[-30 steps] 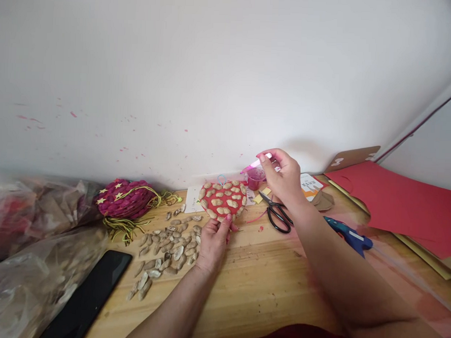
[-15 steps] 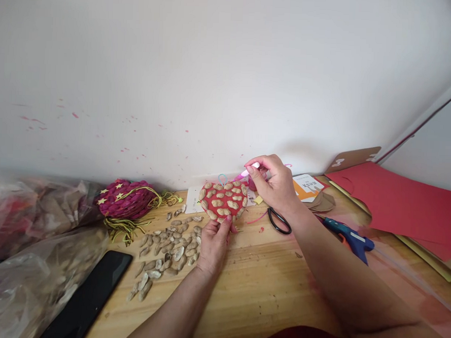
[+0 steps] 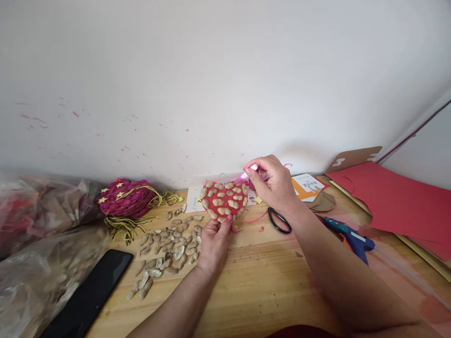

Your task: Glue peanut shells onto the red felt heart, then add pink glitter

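My left hand (image 3: 216, 237) pinches the lower edge of a red heart (image 3: 226, 195) covered with peanut shells, tilted up off the table. A light blue loop (image 3: 223, 178) stands at the heart's top notch. Above the heart's upper right, my right hand (image 3: 274, 183) is closed on a slim pink-and-white marker (image 3: 249, 173). Its tip points down and left, at or very near the heart's upper edge; whether it touches, I cannot tell. Loose peanut shells (image 3: 171, 246) lie in a spread just left of my left hand.
Black-handled scissors (image 3: 279, 221) and a blue glue gun (image 3: 351, 237) lie to the right, before red card (image 3: 412, 205). At left are a purple braided piece (image 3: 126, 197) with yellow stars, plastic bags (image 3: 32, 280) and a black phone (image 3: 90, 292). A white wall (image 3: 213, 89) rises behind.
The marker in my right hand has tilted slightly, its tip shifting a little right along the heart's upper edge. My left hand keeps its hold on the heart.
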`<state>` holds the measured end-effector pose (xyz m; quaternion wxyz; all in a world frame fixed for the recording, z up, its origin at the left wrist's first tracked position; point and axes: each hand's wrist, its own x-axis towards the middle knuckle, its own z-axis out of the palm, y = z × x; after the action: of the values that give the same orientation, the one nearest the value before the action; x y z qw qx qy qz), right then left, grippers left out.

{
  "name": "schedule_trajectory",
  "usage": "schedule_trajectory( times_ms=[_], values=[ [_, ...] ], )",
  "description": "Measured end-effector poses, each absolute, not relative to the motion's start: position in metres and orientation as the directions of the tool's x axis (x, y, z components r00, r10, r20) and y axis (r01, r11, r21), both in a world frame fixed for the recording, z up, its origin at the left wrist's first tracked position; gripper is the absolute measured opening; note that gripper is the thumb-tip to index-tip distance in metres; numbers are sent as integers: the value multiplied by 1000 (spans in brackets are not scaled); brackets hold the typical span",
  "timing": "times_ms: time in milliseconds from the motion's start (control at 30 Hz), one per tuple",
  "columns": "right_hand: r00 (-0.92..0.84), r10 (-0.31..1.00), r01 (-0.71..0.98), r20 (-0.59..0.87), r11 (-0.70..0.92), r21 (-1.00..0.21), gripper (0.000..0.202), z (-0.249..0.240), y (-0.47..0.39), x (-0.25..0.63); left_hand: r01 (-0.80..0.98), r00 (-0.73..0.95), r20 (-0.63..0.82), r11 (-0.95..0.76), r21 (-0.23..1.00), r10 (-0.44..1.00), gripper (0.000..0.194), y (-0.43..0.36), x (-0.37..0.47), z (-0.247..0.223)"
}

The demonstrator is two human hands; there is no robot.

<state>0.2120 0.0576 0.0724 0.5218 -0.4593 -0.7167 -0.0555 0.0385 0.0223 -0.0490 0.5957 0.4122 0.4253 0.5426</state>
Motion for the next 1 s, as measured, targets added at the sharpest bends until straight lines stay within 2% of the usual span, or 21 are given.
schedule_trajectory(
  times_ms=[633,1000],
  values=[
    [-54,585,712,809,591,-379,9,75,58,212,-234,42,-36,45,971,998,40,22,38,-49],
    [-61,592,720,804,584,-375,11,76,57,213,-231,48,-36,46,972,998,44,22,37,-48]
  ],
)
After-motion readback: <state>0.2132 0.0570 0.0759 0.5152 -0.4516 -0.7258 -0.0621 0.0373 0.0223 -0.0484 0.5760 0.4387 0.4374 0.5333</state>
